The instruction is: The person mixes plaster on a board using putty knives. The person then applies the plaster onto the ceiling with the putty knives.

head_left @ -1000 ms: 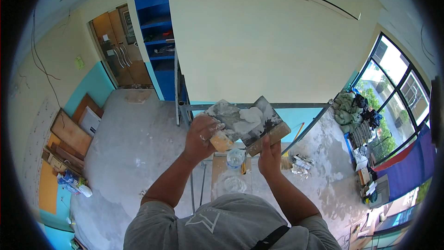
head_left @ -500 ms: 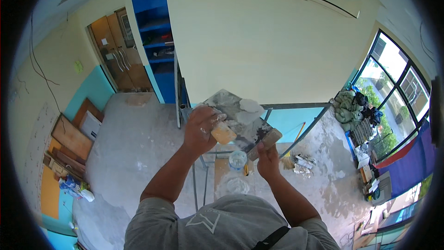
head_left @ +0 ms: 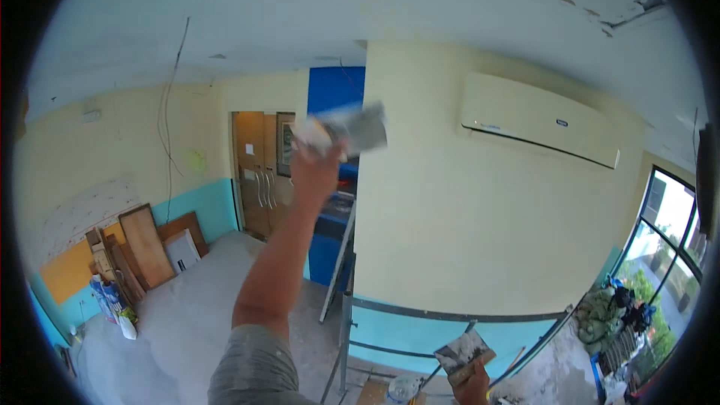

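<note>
Since half a sec ago the 2 hands have split: the L hand (head_left: pixel 316 165) has swung up high w/ a grey flat metal blade on a pale yellowish handle (head_left: pixel 361 131), while the R hand (head_left: pixel 472 386) is down low w/ a square grey metal plate, white-smeared, on a brown block handle (head_left: pixel 461 352). They were together then, blade & plate overlapping; now well apart, so prob. the mixing/scooping btwn them is paused & each tool is being handled on its own.

L grip: fingers wrapped round the handle, no gap seen, tho motion blur hides detail. R grip: closed on the block; lower part cut off by the frame edge.

Blade shows in front of the tall blue shelf unit (head_left: pixel 335 86) & cream wall (head_left: pixel 450 232); can't tell if touching. Plate sits below the dark grey metal rail (head_left: pixel 517 319). View's tilted up too: white ceiling (head_left: pixel 262 30) now in sight.
</note>
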Demonstrator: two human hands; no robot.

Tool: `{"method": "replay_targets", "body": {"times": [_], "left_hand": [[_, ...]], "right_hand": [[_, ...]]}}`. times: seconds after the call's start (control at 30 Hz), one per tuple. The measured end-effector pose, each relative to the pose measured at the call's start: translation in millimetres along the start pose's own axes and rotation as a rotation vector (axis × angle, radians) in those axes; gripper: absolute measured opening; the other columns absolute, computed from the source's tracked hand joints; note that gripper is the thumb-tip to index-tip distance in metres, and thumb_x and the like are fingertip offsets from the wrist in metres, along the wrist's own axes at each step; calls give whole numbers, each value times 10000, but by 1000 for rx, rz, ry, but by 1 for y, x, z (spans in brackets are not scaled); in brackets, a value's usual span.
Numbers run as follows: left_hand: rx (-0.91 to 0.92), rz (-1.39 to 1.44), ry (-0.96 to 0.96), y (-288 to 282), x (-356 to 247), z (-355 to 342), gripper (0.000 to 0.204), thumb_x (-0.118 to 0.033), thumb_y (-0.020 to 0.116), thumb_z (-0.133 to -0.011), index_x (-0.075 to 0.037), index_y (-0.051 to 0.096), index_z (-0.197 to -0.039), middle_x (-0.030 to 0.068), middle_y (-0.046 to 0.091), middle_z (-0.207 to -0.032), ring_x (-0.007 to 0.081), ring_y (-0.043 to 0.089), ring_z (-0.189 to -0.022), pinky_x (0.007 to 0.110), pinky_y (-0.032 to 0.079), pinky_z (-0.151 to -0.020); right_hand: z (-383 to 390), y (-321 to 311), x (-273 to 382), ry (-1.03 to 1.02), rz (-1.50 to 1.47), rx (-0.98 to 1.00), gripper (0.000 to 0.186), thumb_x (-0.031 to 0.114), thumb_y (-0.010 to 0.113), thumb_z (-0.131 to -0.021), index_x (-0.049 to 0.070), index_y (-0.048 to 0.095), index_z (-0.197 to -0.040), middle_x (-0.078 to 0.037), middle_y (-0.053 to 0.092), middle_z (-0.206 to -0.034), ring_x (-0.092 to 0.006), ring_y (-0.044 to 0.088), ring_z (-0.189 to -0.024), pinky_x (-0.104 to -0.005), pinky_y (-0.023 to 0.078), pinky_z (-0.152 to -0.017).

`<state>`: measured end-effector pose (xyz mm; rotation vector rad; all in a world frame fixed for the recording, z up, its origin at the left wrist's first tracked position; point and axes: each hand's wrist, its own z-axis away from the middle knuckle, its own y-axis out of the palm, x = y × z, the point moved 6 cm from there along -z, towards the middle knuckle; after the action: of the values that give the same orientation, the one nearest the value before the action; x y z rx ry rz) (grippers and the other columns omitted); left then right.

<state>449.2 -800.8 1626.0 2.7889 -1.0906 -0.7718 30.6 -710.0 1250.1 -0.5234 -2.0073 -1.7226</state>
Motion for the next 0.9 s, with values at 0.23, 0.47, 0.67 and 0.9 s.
{"method": "replay_targets", "body": {"times": [0.23,0.47,0.67,0.9], "left_hand": [[-252,303,169,-31,-91,-203,1002,-383,763,-770,189,203,-1374,302,399,-1369,348,391,-1298,360,323,-1056],[-182,527,350,-40,-170,-290,800,-416,759,-767,119,420,-1256,255,578,-1161,299,584,-1080,347,484,-839],[-136,260,245,-46,-205,-333,693,-400,693,-843,69,403,-1263,176,593,-1129,270,625,-977,380,557,-754],[-353,-59,188,-85,-181,-338,737,-467,721,-785,130,486,-1146,226,633,-1046,319,645,-926,374,504,-788]], "right_hand": [[-8,-68,25,-97,-33,-209,388,261,438,-992,70,427,-1330,-113,509,-1278,-284,533,-1111,-463,472,-951],[-11,-44,38,-89,-26,-418,408,251,466,-983,51,425,-1335,-108,530,-1254,-282,545,-1097,-443,491,-917],[-16,-45,43,-100,84,-387,398,262,462,-985,46,439,-1319,-105,560,-1193,-265,569,-1049,-412,514,-853],[-16,-52,32,-60,91,-358,396,263,448,-987,41,435,-1315,-102,552,-1204,-272,569,-1046,-419,513,-858]]}}
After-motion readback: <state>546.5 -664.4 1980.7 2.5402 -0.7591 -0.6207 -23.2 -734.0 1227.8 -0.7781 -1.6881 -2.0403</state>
